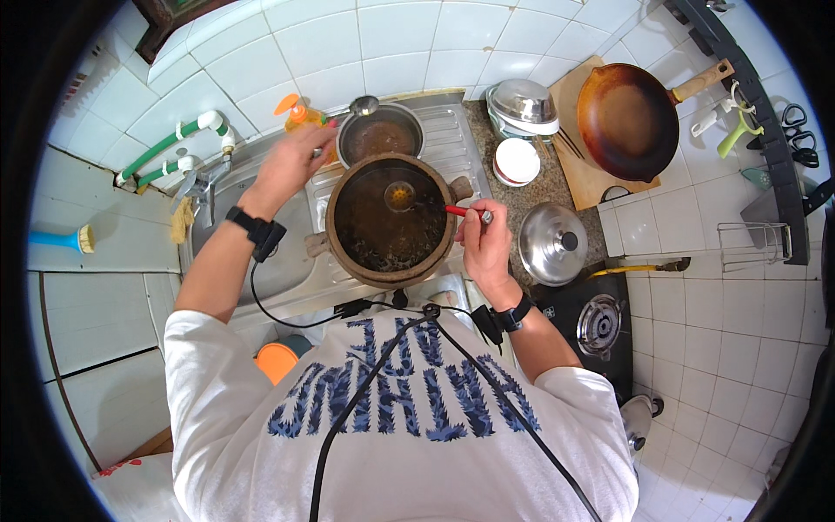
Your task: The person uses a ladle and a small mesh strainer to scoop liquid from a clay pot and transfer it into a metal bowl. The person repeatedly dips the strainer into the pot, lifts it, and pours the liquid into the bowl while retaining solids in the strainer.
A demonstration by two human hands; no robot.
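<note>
A brown clay pot (pixel 394 274) of dark liquid stands on the sink's drainboard. My right hand (pixel 486 245) grips a red-handled strainer spoon (pixel 399 196), whose perforated bowl lies in the liquid. Behind the pot is a metal pot (pixel 417 124) with reddish-brown contents. My left hand (pixel 293 163) is raised to its left, in front of a soap bottle with an orange pump (pixel 290 104), its fingers bent around what seems the handle of a metal ladle (pixel 364 105). The ladle's bowl is over the metal pot's rear rim.
The sink basin (pixel 267 261) and faucet (pixel 207 186) are at left. On the right counter are white bowls (pixel 516 162), a lidded glass dish (pixel 523 101), a metal lid (pixel 553 243) and a gas stove (pixel 599 326). A frying pan (pixel 626 121) leans against a wooden board (pixel 584 186).
</note>
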